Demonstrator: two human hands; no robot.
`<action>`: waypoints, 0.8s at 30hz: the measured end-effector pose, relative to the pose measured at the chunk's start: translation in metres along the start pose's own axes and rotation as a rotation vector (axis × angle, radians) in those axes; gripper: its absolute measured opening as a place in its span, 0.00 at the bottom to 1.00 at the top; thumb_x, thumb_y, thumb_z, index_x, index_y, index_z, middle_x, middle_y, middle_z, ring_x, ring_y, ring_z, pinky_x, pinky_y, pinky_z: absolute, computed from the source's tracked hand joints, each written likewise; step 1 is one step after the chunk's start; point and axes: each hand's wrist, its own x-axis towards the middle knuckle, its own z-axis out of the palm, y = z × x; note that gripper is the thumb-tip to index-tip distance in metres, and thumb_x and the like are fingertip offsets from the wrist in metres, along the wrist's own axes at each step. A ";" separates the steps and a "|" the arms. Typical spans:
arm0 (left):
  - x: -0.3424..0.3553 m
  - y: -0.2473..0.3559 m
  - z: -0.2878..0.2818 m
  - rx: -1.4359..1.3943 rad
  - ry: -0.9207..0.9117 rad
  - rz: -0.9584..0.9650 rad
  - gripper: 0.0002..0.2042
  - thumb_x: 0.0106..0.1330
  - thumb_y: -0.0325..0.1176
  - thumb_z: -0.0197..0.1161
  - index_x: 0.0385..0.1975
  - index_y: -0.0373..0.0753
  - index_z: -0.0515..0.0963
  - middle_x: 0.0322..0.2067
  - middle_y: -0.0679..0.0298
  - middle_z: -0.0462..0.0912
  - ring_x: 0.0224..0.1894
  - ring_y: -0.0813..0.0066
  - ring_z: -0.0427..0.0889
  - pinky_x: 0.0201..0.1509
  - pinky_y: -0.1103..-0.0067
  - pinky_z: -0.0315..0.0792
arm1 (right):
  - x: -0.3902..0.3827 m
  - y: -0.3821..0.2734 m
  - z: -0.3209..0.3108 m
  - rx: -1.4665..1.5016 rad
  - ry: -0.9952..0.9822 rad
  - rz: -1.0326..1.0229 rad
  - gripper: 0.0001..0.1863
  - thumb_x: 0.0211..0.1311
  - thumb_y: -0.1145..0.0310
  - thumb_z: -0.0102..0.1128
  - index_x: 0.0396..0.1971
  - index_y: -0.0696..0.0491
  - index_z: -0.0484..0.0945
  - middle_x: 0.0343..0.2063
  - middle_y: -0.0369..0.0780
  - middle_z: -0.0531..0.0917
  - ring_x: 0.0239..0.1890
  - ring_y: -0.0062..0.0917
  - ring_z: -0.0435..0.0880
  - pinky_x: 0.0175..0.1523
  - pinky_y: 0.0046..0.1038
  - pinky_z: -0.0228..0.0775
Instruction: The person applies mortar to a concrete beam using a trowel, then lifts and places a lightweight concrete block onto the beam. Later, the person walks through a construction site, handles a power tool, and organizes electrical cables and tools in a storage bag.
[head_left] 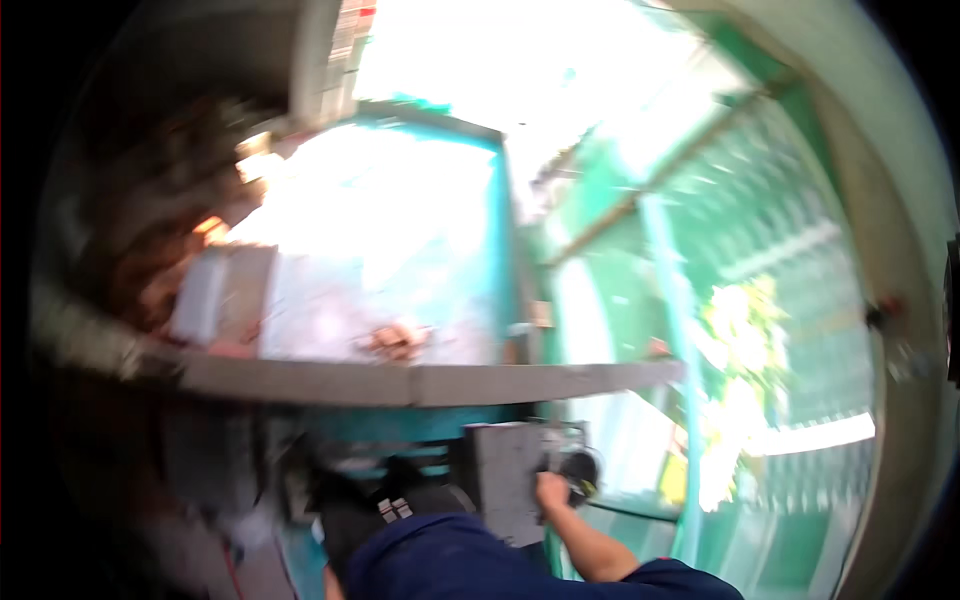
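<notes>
A dark, rounded object [582, 474] is sitting just right of a grey, rectangular slab [505, 475]; the bare right hand [552, 490] is reaching between them, its blurred grip I cannot tell.

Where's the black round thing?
In the head view, the black round thing is low, right of centre, just by the right hand; blur hides whether it's held.

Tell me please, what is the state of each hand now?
Left hand: not visible, so it cannot be told.
Right hand: at the dark round object; blur hides whether its grip is open or closed.
</notes>
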 end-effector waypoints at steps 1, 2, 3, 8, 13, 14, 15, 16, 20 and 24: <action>-0.006 0.003 -0.038 0.005 0.069 -0.029 0.14 0.61 0.41 0.58 0.39 0.40 0.81 0.32 0.61 0.82 0.32 0.65 0.78 0.36 0.70 0.72 | -0.030 -0.075 -0.019 0.483 -0.108 0.408 0.20 0.55 0.53 0.50 0.24 0.57 0.78 0.24 0.48 0.81 0.32 0.43 0.82 0.40 0.38 0.72; -0.004 0.023 -0.046 0.009 0.080 -0.043 0.14 0.61 0.41 0.58 0.39 0.40 0.81 0.32 0.61 0.82 0.32 0.65 0.78 0.36 0.70 0.72 | -0.044 -0.091 -0.020 0.527 -0.234 0.542 0.21 0.54 0.52 0.51 0.29 0.57 0.79 0.27 0.48 0.82 0.35 0.45 0.81 0.44 0.38 0.71; 0.012 0.038 -0.025 0.047 0.034 -0.055 0.14 0.61 0.41 0.58 0.39 0.40 0.81 0.32 0.61 0.82 0.32 0.66 0.78 0.36 0.70 0.72 | -0.067 -0.078 -0.037 0.548 -0.279 0.643 0.22 0.53 0.51 0.52 0.31 0.56 0.80 0.29 0.48 0.82 0.37 0.43 0.81 0.45 0.38 0.71; 0.010 0.095 0.000 0.201 -0.004 -0.039 0.13 0.61 0.41 0.58 0.39 0.40 0.81 0.32 0.61 0.82 0.32 0.66 0.78 0.37 0.70 0.72 | -0.125 -0.048 -0.070 0.602 -0.703 0.660 0.21 0.55 0.48 0.53 0.33 0.51 0.81 0.35 0.46 0.82 0.41 0.41 0.80 0.45 0.40 0.71; 0.007 0.115 0.014 0.275 -0.052 -0.054 0.13 0.61 0.41 0.57 0.39 0.40 0.81 0.32 0.62 0.82 0.32 0.66 0.78 0.37 0.71 0.72 | -0.171 -0.013 0.010 0.296 -0.930 0.429 0.20 0.61 0.48 0.48 0.42 0.46 0.80 0.40 0.48 0.80 0.40 0.42 0.78 0.47 0.41 0.71; 0.006 0.117 0.013 0.284 -0.051 -0.053 0.13 0.61 0.41 0.57 0.38 0.40 0.81 0.32 0.62 0.82 0.32 0.66 0.78 0.37 0.71 0.72 | -0.169 -0.017 0.014 0.301 -0.929 0.423 0.20 0.61 0.48 0.48 0.42 0.46 0.80 0.40 0.48 0.80 0.40 0.42 0.78 0.47 0.41 0.71; 0.006 0.120 0.013 0.292 -0.055 -0.049 0.13 0.61 0.41 0.57 0.38 0.40 0.81 0.32 0.62 0.82 0.32 0.66 0.78 0.37 0.71 0.72 | -0.168 -0.017 0.017 0.297 -0.921 0.447 0.21 0.61 0.48 0.48 0.42 0.46 0.80 0.40 0.48 0.80 0.40 0.43 0.78 0.46 0.41 0.71; 0.006 0.124 0.013 0.305 -0.060 -0.041 0.13 0.61 0.41 0.57 0.38 0.40 0.81 0.32 0.62 0.82 0.32 0.67 0.78 0.37 0.71 0.71 | -0.169 -0.023 0.019 0.299 -0.918 0.466 0.21 0.61 0.48 0.49 0.42 0.47 0.80 0.40 0.49 0.80 0.40 0.44 0.78 0.46 0.41 0.70; -0.003 0.134 -0.011 0.345 -0.001 -0.021 0.13 0.61 0.40 0.57 0.38 0.40 0.81 0.32 0.62 0.82 0.32 0.67 0.78 0.37 0.71 0.71 | -0.137 -0.062 -0.018 0.528 -0.989 0.607 0.24 0.59 0.50 0.54 0.37 0.59 0.81 0.37 0.49 0.81 0.36 0.43 0.79 0.42 0.40 0.69; -0.009 0.117 0.014 0.370 -0.073 -0.024 0.13 0.61 0.40 0.57 0.38 0.40 0.81 0.32 0.62 0.82 0.32 0.67 0.78 0.37 0.71 0.71 | -0.130 -0.021 -0.013 0.731 -0.931 0.736 0.21 0.56 0.54 0.59 0.32 0.60 0.81 0.34 0.48 0.82 0.34 0.37 0.79 0.39 0.36 0.69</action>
